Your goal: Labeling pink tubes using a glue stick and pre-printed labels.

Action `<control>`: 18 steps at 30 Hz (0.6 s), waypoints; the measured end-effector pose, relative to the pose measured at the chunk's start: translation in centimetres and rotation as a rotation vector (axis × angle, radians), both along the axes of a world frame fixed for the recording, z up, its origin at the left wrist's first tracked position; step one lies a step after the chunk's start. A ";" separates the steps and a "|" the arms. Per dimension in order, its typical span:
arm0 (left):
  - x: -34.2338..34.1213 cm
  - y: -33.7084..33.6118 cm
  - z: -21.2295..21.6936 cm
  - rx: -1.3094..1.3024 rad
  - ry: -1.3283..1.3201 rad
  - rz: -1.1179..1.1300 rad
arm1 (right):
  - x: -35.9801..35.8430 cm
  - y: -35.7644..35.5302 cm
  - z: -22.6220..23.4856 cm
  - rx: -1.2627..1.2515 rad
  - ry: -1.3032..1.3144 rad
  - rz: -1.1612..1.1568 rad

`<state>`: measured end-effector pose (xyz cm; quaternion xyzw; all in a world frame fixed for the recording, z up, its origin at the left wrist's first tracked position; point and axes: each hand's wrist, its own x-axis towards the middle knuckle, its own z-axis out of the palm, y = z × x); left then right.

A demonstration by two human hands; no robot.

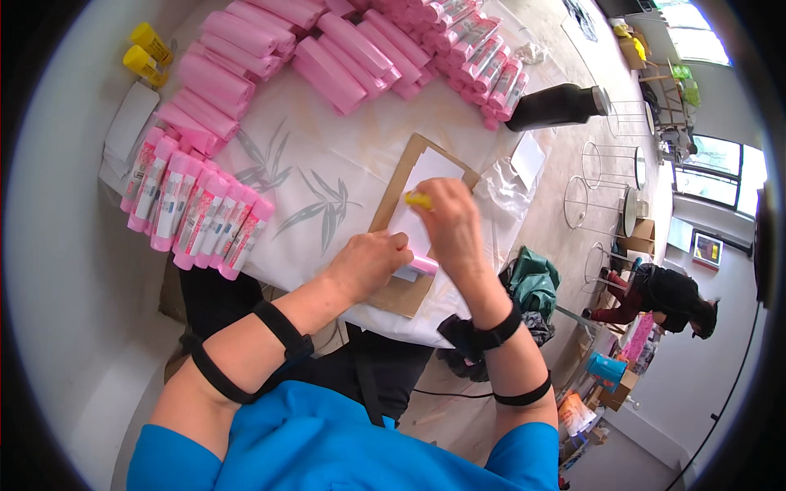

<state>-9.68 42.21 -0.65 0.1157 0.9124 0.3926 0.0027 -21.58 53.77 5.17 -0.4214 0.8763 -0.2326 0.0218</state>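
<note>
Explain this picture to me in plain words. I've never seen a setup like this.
There is no machine here: these are a person's bare hands, with black straps on the arms. The one picture comes from a wide fisheye camera on the person's head, looking down, so straight edges bend.

On the pale table cover lie plain pink rolls, labelled pink rolls, a black bottle and a brown board bearing white paper.

The right hand holds a small yellow object over the paper. The left hand is beside a pink roll; whether it grips anything is unclear.
</note>
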 end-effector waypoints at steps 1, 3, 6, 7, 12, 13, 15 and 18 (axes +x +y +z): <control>0.1 0.1 0.0 -0.015 0.024 0.005 | 0.7 -0.5 -0.7 0.034 0.026 0.014; -0.1 0.1 0.1 -0.008 0.007 -0.009 | -1.3 -1.1 -0.1 0.065 0.043 -0.047; -0.2 0.2 -0.5 0.022 0.013 -0.025 | -3.4 -0.9 -0.1 0.008 0.102 -0.108; 0.0 -0.1 -0.6 0.043 0.023 -0.011 | -2.5 -0.8 0.5 0.031 0.057 -0.096; -0.1 0.0 0.2 -0.021 0.035 -0.003 | 1.9 0.6 -1.2 -0.009 0.038 0.052; -0.1 -0.1 0.4 -0.013 0.044 -0.001 | 1.0 0.3 -0.6 0.024 0.040 -0.009; -0.3 0.1 0.4 0.008 0.030 -0.011 | -1.2 0.6 0.2 0.061 0.072 -0.096; -0.3 0.1 0.4 -0.001 0.005 -0.011 | -1.5 2.8 0.7 0.117 0.014 -0.186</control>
